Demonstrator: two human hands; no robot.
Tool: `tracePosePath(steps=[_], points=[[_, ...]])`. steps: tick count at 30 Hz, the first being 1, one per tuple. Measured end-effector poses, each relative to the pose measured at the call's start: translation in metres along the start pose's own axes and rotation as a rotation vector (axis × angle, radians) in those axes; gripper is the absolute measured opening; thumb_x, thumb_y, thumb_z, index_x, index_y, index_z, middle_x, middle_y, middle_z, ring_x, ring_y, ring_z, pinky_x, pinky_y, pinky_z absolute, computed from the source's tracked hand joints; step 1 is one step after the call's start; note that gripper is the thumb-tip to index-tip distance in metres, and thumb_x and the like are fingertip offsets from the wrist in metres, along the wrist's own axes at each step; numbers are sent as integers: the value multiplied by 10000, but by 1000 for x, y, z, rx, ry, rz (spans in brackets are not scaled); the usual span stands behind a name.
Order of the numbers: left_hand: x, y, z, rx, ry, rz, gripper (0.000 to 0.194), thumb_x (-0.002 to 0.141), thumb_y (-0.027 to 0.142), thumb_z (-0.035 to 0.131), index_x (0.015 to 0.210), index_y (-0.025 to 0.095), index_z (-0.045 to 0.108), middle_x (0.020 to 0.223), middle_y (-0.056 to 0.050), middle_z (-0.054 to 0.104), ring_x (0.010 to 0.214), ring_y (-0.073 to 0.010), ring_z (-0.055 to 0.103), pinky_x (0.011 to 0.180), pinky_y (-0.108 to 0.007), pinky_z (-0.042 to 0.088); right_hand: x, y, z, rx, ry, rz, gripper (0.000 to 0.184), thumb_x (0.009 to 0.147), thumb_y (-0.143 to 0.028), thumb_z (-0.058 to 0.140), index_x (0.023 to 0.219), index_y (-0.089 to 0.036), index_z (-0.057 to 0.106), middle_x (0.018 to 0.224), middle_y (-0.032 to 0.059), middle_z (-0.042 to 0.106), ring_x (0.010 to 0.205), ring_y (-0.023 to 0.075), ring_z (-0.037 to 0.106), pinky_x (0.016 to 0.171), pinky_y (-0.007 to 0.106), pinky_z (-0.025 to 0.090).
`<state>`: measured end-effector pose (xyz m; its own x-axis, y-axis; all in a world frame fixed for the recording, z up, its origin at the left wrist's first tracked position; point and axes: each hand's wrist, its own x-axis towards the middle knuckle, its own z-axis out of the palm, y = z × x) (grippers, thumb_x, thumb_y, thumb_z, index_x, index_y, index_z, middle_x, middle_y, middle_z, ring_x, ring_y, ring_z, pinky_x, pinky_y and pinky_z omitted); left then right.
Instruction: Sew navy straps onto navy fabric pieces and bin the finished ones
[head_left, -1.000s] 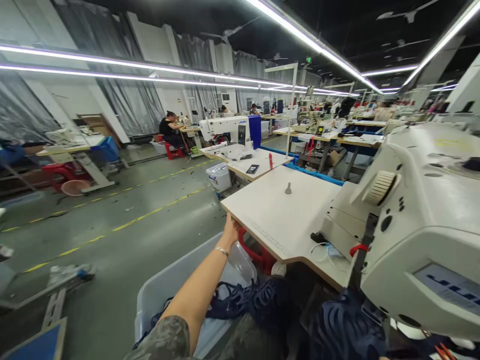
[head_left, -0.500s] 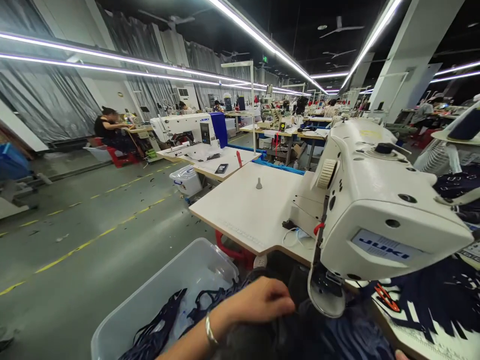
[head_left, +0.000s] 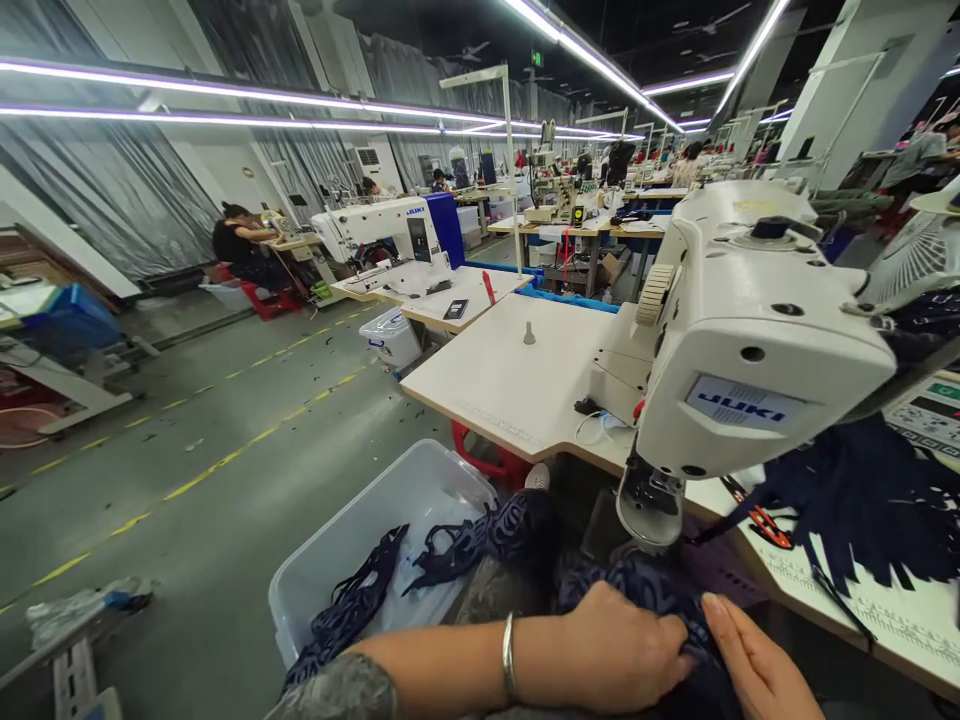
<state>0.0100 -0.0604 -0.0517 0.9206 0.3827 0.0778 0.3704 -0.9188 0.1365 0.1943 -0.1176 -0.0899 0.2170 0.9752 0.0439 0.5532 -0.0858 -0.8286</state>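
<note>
My left hand (head_left: 626,645), with a silver bangle at the wrist, has its fingers curled into a bunch of navy fabric (head_left: 637,585) over my lap. Close to its right, my right hand (head_left: 757,665) has thumb and fingers closed on the edge of the same fabric. The lower part of the bunch is hidden by the hands. Just above stands the head of a white sewing machine (head_left: 757,330). A clear plastic bin (head_left: 360,510) at my left holds bundles of navy straps (head_left: 352,600), some trailing over its right side.
Navy strips (head_left: 877,500) lie on the machine table at the right, beside orange-handled snips (head_left: 769,525). A white tabletop (head_left: 495,380) extends ahead with a small grey peg (head_left: 529,333). Beyond are another sewing machine (head_left: 382,228), a phone (head_left: 455,309) and a seated person (head_left: 244,245).
My left hand has moved right, from above the bin's edge to the navy fabric. My right hand has come into fuller view beside it. The camera view has shifted.
</note>
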Motion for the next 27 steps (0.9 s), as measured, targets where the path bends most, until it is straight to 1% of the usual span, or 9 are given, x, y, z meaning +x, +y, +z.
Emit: tracePosePath(steps=[4,7,10,13,16,19,23,25,27], points=[[-11,11,-16,-15,-16,-29,280,998,366,393,876,159,538,739,-14,674,550,-161,644,411,-246,412,12,-1,-1,-210,94,-235,465,928,-565,378,726,-252,656,743,32,710,638,194,689,561,262,532],[-20,10,-35,-110,79,-61,278,999,402,412,951,162,542,835,-36,683,702,-169,673,586,-258,519,18,-20,-8,-244,149,-401,446,941,-554,397,835,-258,713,819,36,726,692,189,702,617,261,552],[-26,-5,-58,-304,278,-89,344,948,410,531,1156,137,514,1175,-133,626,1088,-221,608,871,-310,513,20,-55,-17,-153,-34,-572,300,941,-454,499,897,-271,732,820,8,729,727,163,709,659,224,555],[-26,-28,-78,-615,234,-75,454,868,444,662,1197,165,520,1092,-60,661,991,-173,634,812,-227,505,23,-85,-22,-75,-187,-666,192,930,-359,563,906,-278,735,720,-24,699,630,128,675,585,196,522],[-19,-50,-83,-695,163,-225,301,895,449,629,1037,184,609,845,28,673,746,-107,638,659,-168,477,36,-93,-20,-102,21,-577,218,916,-429,569,908,-276,724,766,-11,722,674,157,687,640,237,518],[-8,-63,-76,-396,349,-346,231,977,361,517,1043,179,642,929,-24,678,858,-155,644,742,-235,493,53,-84,-10,-168,206,-328,327,887,-559,539,896,-259,668,815,13,723,725,203,692,670,292,498],[2,-67,-58,-41,501,-134,308,1010,328,441,1265,199,557,1250,-77,611,1230,-196,514,1045,-340,375,68,-71,2,-141,215,3,377,845,-617,546,893,-246,502,594,-51,558,511,168,554,534,279,410],[3,-64,-51,-1,453,-16,343,1019,353,419,1322,219,512,1307,-46,590,1286,-161,465,1104,-324,292,70,-68,3,-58,185,31,357,856,-593,536,864,-243,465,601,-56,519,536,158,530,551,272,411],[4,-61,-46,25,403,-6,352,1028,357,395,1338,226,497,1302,-31,598,1282,-146,466,1093,-321,278,71,-67,2,26,166,12,318,885,-549,506,854,-235,468,643,-42,516,585,154,525,581,269,421]])
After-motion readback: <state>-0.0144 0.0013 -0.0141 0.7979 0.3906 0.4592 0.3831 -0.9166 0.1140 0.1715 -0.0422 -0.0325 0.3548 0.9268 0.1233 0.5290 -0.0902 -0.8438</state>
